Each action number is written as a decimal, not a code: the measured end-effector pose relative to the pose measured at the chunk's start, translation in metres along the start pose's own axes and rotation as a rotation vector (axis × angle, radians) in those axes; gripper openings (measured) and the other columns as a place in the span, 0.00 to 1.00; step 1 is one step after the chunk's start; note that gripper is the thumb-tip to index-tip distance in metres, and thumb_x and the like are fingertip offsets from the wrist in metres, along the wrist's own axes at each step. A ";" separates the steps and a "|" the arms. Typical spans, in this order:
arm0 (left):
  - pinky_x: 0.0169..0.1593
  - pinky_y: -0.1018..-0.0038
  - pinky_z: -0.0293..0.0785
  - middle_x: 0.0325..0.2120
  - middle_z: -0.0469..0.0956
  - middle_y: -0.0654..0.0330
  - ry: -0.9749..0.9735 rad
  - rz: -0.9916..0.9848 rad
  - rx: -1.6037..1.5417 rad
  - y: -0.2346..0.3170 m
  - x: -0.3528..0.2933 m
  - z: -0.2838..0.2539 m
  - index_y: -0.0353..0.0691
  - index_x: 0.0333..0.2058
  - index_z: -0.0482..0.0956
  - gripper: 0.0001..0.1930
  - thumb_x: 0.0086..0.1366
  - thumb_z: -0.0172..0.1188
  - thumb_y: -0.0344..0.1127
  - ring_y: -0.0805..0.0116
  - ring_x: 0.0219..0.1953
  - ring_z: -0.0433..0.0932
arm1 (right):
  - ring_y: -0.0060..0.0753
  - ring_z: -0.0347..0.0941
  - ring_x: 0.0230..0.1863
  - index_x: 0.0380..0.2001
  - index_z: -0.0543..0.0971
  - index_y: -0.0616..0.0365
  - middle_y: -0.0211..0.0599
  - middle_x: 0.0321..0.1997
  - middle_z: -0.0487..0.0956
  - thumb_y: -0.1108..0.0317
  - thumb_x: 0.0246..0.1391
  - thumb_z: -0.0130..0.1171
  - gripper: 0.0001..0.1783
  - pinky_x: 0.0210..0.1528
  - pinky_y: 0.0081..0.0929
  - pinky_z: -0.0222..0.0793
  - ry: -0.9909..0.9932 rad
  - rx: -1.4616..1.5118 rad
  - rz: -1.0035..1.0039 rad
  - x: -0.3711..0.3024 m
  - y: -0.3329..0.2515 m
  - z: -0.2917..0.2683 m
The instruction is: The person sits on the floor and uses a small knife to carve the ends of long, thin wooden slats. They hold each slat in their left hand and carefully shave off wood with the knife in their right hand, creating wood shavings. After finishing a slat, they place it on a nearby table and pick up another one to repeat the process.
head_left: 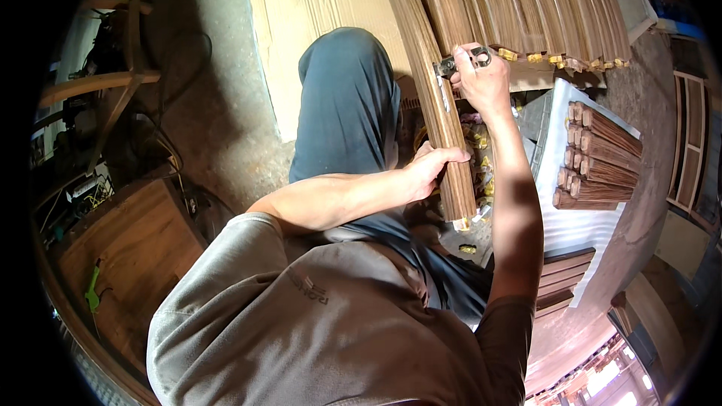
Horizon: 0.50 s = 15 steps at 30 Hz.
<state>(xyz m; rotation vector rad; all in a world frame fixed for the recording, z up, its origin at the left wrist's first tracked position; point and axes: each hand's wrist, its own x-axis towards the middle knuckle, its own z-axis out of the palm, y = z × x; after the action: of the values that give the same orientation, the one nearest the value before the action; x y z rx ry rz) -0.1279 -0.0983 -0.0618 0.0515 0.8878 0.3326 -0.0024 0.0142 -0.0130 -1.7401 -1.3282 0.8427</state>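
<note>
The slat (pixel 436 98) at centre is wood with streaked brown grain and a smooth, matt face. The stacked slats (pixel 526 0) at the top show the same veneer. The tool (pixel 459 62) against the slat is dull grey metal. The trousers (pixel 346 98) are matt blue cloth, the shirt (pixel 301 331) grey cloth. The floor (pixel 218 105) at upper left is rough concrete. The sheet (pixel 316 0) beside it looks like pale ribbed cardboard.

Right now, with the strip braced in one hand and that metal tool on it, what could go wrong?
The left hand grips the long wooden strip just below where the right hand works a metal tool; a slip could run toward those fingers. The strip appears held only by hand over the knee, so it may twist. Small yellow pieces lie loose beneath and could get knocked about.
</note>
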 end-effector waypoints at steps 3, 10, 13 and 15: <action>0.52 0.56 0.76 0.40 0.77 0.58 0.000 0.001 0.002 -0.003 0.003 -0.001 0.39 0.47 0.72 0.22 0.54 0.67 0.29 0.61 0.45 0.77 | 0.24 0.81 0.21 0.37 0.83 0.65 0.37 0.20 0.82 0.61 0.64 0.58 0.15 0.24 0.23 0.76 -0.045 -0.083 -0.007 0.004 0.003 -0.004; 0.52 0.57 0.76 0.39 0.76 0.58 0.014 -0.003 0.005 -0.005 0.001 -0.003 0.39 0.46 0.73 0.21 0.53 0.67 0.29 0.61 0.44 0.77 | 0.21 0.77 0.19 0.34 0.84 0.59 0.36 0.27 0.83 0.65 0.61 0.57 0.11 0.20 0.16 0.75 -0.072 -0.163 0.255 0.009 -0.039 -0.036; 0.51 0.57 0.76 0.37 0.77 0.58 0.027 0.023 0.019 -0.002 0.005 -0.005 0.38 0.44 0.74 0.19 0.53 0.67 0.30 0.61 0.44 0.78 | 0.26 0.79 0.24 0.25 0.81 0.59 0.31 0.19 0.79 0.64 0.62 0.54 0.14 0.33 0.30 0.78 -0.018 -0.162 -0.082 0.003 -0.035 -0.068; 0.51 0.57 0.76 0.37 0.78 0.58 0.053 0.035 0.023 -0.002 0.010 -0.006 0.38 0.43 0.75 0.18 0.53 0.67 0.31 0.61 0.44 0.78 | 0.31 0.79 0.30 0.33 0.82 0.55 0.32 0.24 0.80 0.57 0.65 0.54 0.15 0.38 0.35 0.76 0.002 -0.298 -0.141 -0.004 -0.038 -0.065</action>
<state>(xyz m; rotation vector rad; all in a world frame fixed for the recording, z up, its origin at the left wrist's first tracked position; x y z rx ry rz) -0.1264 -0.0978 -0.0731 0.0801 0.9439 0.3581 0.0353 0.0042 0.0515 -1.8427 -1.6200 0.5866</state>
